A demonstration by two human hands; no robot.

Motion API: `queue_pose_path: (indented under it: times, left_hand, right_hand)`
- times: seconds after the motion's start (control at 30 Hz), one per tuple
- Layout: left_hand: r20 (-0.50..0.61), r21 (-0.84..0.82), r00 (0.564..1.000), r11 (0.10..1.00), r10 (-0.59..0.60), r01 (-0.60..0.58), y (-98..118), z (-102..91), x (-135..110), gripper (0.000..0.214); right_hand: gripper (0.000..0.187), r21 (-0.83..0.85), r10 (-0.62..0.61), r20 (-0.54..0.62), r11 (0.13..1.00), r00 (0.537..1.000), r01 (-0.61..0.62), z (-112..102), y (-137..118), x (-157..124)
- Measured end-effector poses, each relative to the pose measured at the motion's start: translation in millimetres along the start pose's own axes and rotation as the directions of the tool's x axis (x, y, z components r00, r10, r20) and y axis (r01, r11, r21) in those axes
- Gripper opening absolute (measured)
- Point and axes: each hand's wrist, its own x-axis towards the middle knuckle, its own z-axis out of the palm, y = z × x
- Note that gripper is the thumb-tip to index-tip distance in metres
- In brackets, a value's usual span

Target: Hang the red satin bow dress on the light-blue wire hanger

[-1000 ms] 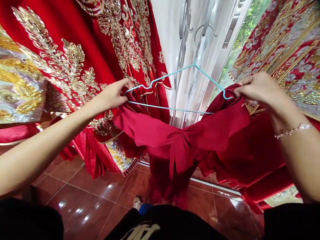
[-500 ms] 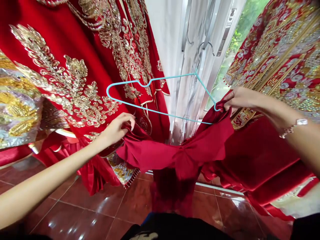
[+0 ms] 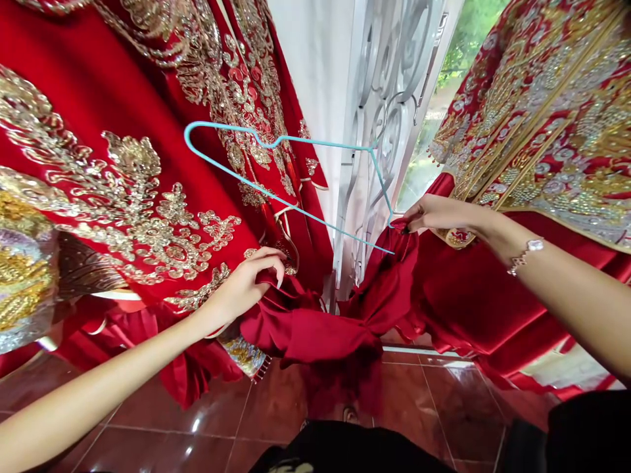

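Dark-red satin garment (image 3: 325,335): gathered in loose folds between the hands, its lower part sinking into shadow and hard to make out.
Light-blue wire hanger (image 3: 315,140): held tilted in front of the garment, with a silver hook (image 3: 394,108) rising from its top.
Left hand (image 3: 241,289): fingers curled and closed on the cloth, below the hanger and not touching it.
Right hand (image 3: 444,217): fingertips pinching the fabric at the hanger's right corner; whether the wire lies inside the cloth, I cannot tell.
Hands: well apart.
Surroundings: red robes with gold sequin embroidery (image 3: 123,197) hang at left, another (image 3: 542,131) at right, beside a white metal window grille (image 3: 389,66), above glossy reddish-brown floor tiles (image 3: 276,407).
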Motion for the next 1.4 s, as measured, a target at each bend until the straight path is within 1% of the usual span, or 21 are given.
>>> queue_pose_path:
  times: [0.17, 0.27, 0.4, 0.43, 0.53, 0.6, 0.67, 0.73, 0.77, 0.83, 0.9, 0.97, 1.03, 1.1, 1.17, 1.23, 1.3, 1.4]
  left_hand:
    - [0.000, -0.026, 1.000, 0.999, 0.030, -0.030, -0.5, 4.0, 1.6, 0.021]
    - [0.005, -0.030, 0.998, 0.998, 0.060, -0.060, 1.9, 7.6, 4.1, 0.023]
    - [0.023, -0.034, 0.996, 0.996, 0.089, -0.089, 6.0, 12.3, 9.7, 0.026]
    - [0.025, -0.035, 0.995, 0.995, 0.096, -0.095, 6.6, 13.2, 11.0, 0.026]
    - [0.034, -0.036, 0.993, 0.993, 0.114, -0.113, 7.9, 15.7, 13.2, 0.027]
    - [0.035, -0.046, 0.992, 0.992, 0.121, -0.120, 9.0, 17.3, 12.9, 0.027]
    - [0.029, -0.056, 0.992, 0.992, 0.119, -0.117, 10.5, 18.9, 11.4, 0.027]
    - [0.032, -0.059, 0.994, 0.993, 0.107, -0.105, 12.3, 20.6, 9.3, 0.027]
    - [0.037, -0.059, 0.995, 0.994, 0.097, -0.095, 13.0, 21.4, 8.1, 0.027]
    - [0.040, -0.061, 0.996, 0.995, 0.077, -0.074, 14.4, 22.8, 5.9, 0.028]
    - [0.029, -0.065, 0.997, 0.996, 0.065, -0.063, 15.9, 23.6, 3.7, 0.028]
    - [0.017, -0.067, 0.998, 0.996, 0.062, -0.061, 18.3, 23.4, 1.5, 0.028]
    - [0.012, -0.067, 0.998, 0.996, 0.061, -0.060, 21.5, 22.3, -0.6, 0.028]
    - [0.007, -0.063, 0.998, 0.996, 0.061, -0.060, 25.1, 20.9, -2.8, 0.027]
    - [0.005, -0.056, 0.998, 0.997, 0.056, -0.055, 27.8, 19.6, -5.1, 0.026]
    - [-0.001, -0.052, 0.999, 0.997, 0.052, -0.052, 28.7, 18.5, -7.3, 0.026]
    - [-0.011, -0.046, 0.998, 0.997, 0.054, -0.055, 27.3, 17.0, -9.4, 0.026]
    - [-0.037, -0.017, 0.998, 0.998, 0.057, -0.058, 21.8, 12.0, -11.8, 0.026]
  right_hand:
    - [0.013, 0.194, 0.027, 0.041, 0.980, 0.999, -0.034, 8.2, 1.6, -0.4]
    - [0.012, 0.267, 0.023, 0.016, 0.963, 1.000, -0.027, 13.9, 2.4, -3.0]
    - [0.006, 0.283, -0.005, -0.025, 0.959, 1.000, 0.012, 19.3, 1.3, -8.7]
    - [0.003, 0.277, -0.003, -0.042, 0.961, 0.999, 0.015, 20.4, 0.5, -10.3]
    - [0.005, 0.266, 0.019, -0.102, 0.964, 0.995, 0.009, 24.0, -2.6, -14.7]
    - [0.003, 0.294, 0.033, -0.118, 0.956, 0.992, 0.003, 26.7, -3.7, -17.1]
    - [0.008, 0.335, 0.041, -0.099, 0.942, 0.994, -0.006, 30.0, -3.2, -18.5]
    - [0.015, 0.342, 0.058, -0.083, 0.939, 0.995, -0.027, 35.1, -2.0, -18.3]
    - [0.017, 0.321, 0.068, -0.092, 0.946, 0.994, -0.035, 38.6, -1.6, -17.6]
    - [0.020, 0.229, 0.084, -0.174, 0.972, 0.981, -0.043, 47.8, -2.1, -15.4]
    - [0.020, 0.089, 0.076, -0.304, 0.995, 0.950, -0.051, 58.7, -4.3, -13.4]
    - [0.018, -0.044, 0.067, -0.410, 0.995, 0.910, -0.093, 68.5, -6.8, -12.2]
    - [0.015, -0.134, 0.066, -0.468, 0.980, 0.881, -0.145, 74.5, -7.4, -11.8]
    - [0.010, -0.164, 0.065, -0.504, 0.972, 0.861, -0.169, 75.2, -5.3, -11.6]
    - [0.002, -0.084, 0.077, -0.515, 0.987, 0.854, -0.140, 71.3, -1.3, -10.9]
    - [0.009, 0.057, 0.109, -0.484, 0.994, 0.868, -0.094, 64.8, 3.0, -9.5]
    - [0.014, 0.174, 0.141, -0.434, 0.982, 0.890, -0.071, 57.9, 6.9, -7.8]
    - [0.012, 0.300, 0.190, -0.371, 0.951, 0.909, -0.076, 50.1, 13.5, -4.5]
